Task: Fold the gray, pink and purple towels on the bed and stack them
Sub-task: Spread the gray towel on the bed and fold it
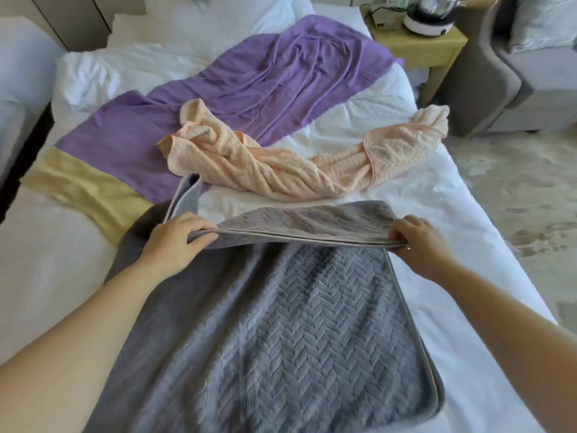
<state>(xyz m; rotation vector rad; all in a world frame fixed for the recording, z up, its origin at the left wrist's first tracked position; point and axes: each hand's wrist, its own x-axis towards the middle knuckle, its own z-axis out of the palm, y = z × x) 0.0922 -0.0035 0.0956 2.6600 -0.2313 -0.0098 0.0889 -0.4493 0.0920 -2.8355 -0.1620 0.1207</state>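
Hands (175, 237) (418, 240) pinch gray towel (299, 323) edge.

We count three towels on one bed (406, 195): one gray towel (296, 323), one pink towel (281, 173), one purple towel (265, 79). We count two hands: one left hand (175, 239), one right hand (418, 242). We count one side table (437, 48), one kettle (431, 14).

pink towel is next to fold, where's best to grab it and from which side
Probably the two corners at the left end of the pink towel, from the near side: it lies twisted in an arc, and there hemmed corners stick out clear, over the purple towel.
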